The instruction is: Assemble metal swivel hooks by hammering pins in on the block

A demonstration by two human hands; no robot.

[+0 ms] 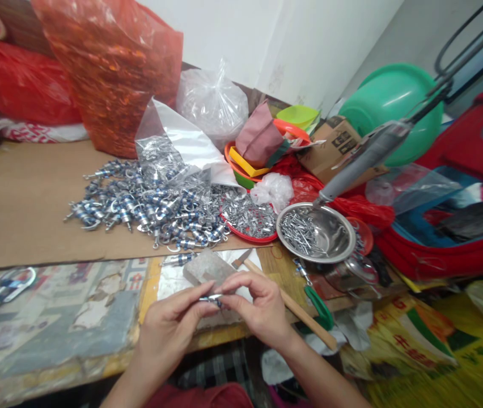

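Both my hands meet at the front edge of the bench around a small blue and silver metal piece [211,299]. The thumb and fingers of my left hand [173,317] pinch its left part. My right hand [258,306] pinches its right end. Just behind the fingers, a grey metal block [208,267] rests on white paper [169,281]. A hammer's wooden handle [309,322] slants past my right hand, its head end near the block. Beyond the block lies a large pile of blue and silver metal fittings [152,209] on cardboard.
A red tray [252,238] of small metal parts and a steel bowl [339,238] of metal pins stand behind to the right. A grey handled tool [364,158] leans over the bowl. Plastic bags [118,73] line the back. More fittings [1,294] lie at the left.
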